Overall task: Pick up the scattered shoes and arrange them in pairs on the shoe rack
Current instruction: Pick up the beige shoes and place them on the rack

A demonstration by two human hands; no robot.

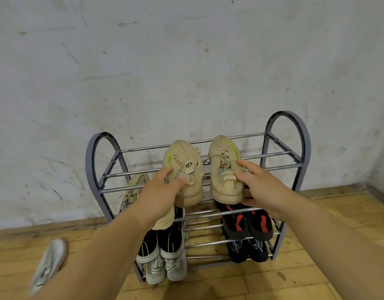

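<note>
Two beige sneakers sit toes-to-the-wall over the top bars of the grey shoe rack (303,148). My left hand (162,191) grips the left beige sneaker (186,167) at its collar, thumb inside the opening. My right hand (260,182) holds the right beige sneaker (224,169) by its side near the heel. Both shoes lie side by side, a small gap between them. A white shoe (49,265) lies on the wooden floor at the lower left.
Lower shelves hold a cream sneaker (132,191) at the left, a black-and-red pair (247,224), a black-and-white pair (162,245), white shoes (165,271) and a dark pair (247,250). The rack stands against a scuffed white wall (186,61).
</note>
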